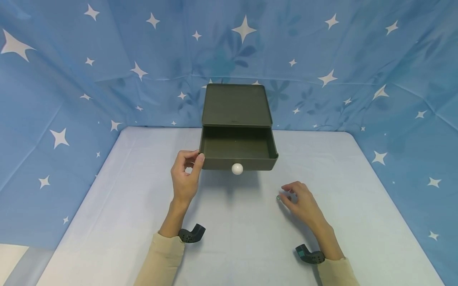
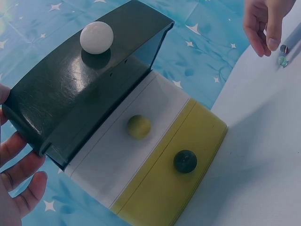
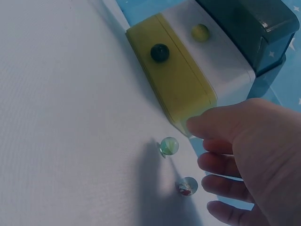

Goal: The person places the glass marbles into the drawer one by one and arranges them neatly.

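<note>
A small drawer cabinet has a dark green top drawer [image 1: 239, 164] pulled out, its inside bare and a white knob [image 1: 237, 169] on its front. My left hand [image 1: 185, 174] grips this drawer at its front left corner, thumb on the front and fingers along the side. Two glass marbles lie on the table: a greenish one [image 3: 169, 146] and one with red and white inside [image 3: 187, 186]. Beside them is my right hand [image 1: 302, 200], fingers loosely bent, thumb and fingertips apart with nothing between them.
Below the green drawer are a white drawer [image 2: 108, 155] with a yellow knob and a yellow drawer [image 2: 164, 188] with a dark green knob, both pushed in. A blue curtain with white stars [image 1: 143, 47] hangs behind the white tabletop [image 1: 229, 246].
</note>
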